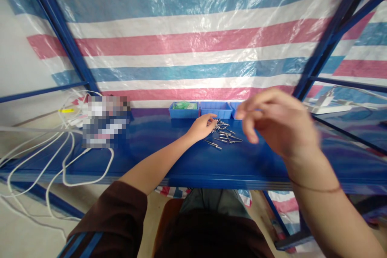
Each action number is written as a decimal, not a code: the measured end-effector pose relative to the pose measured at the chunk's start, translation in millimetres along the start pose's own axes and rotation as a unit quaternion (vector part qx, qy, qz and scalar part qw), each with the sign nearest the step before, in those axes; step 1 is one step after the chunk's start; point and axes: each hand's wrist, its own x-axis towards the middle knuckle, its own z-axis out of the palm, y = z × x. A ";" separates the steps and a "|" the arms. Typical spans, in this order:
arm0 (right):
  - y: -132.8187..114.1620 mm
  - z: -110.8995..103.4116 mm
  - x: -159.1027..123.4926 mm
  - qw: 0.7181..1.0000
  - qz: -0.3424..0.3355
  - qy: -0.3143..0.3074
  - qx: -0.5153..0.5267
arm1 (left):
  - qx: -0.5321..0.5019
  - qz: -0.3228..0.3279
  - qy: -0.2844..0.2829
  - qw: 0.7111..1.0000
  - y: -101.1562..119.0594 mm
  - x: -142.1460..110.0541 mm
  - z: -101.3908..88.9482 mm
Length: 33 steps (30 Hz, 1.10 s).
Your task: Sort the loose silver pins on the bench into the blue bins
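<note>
Slim metal pop rivets (pixel 227 137) lie in a loose heap on the blue tabletop (pixel 169 149), with one or two apart at the near left. My left hand (pixel 203 127) rests at the heap's left side, its fingers curled in, and bits of metal show between thumb and fingers. How many rivets it grips is hidden. Raised above the table to the right of the heap is my right hand (pixel 278 123), blurred by motion. Its fingers are bent but apart, and I see nothing in them. It partly covers a blue bin (pixel 235 109).
Behind the heap stand a blue bin (pixel 183 115) with green plastic bags (pixel 185 105) and another blue bin (pixel 216 113). White cables (pixel 71 169) loop over the left end. A power strip (pixel 328 107) sits at the right. Blue frame posts (pixel 329 44) flank a striped plastic sheet (pixel 187 44).
</note>
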 end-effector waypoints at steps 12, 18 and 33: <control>124.7 13.8 71.4 0.872 -0.099 -0.248 -0.409 | 0.160 -0.048 -0.063 0.984 -15.5 0.6 -5.1; 117.4 12.8 68.3 0.877 -0.105 -0.217 -0.415 | 0.168 -0.031 -0.065 0.983 -15.0 1.0 -3.5; 106.0 19.8 58.6 0.989 0.069 -0.126 -0.025 | -0.131 -0.029 0.107 0.985 0.8 7.1 -2.0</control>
